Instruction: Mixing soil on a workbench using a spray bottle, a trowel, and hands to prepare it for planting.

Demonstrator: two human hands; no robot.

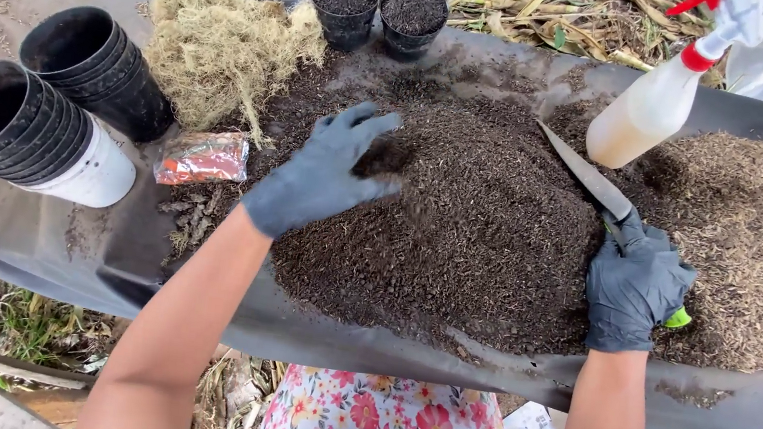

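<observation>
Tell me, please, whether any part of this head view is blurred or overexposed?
Head view: even daylight with soft shadows. The left hand is slightly motion-blurred at the fingertips, where dark soil falls. The right hand, gripping the knife, is sharp. The spray bottle and the white plastic behind it look washed out. Wide-angle bending shows at the edges.

Dark loose soil heap (487, 227) on the sheet; long-bladed knife (589, 180) lies across it.

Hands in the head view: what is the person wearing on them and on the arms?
Both the left hand and the right hand wear dark grey, close-fitting gloves that end at the wrist, dusted with soil. The forearms are bare, with no sleeves. A floral-print garment shows below.
</observation>
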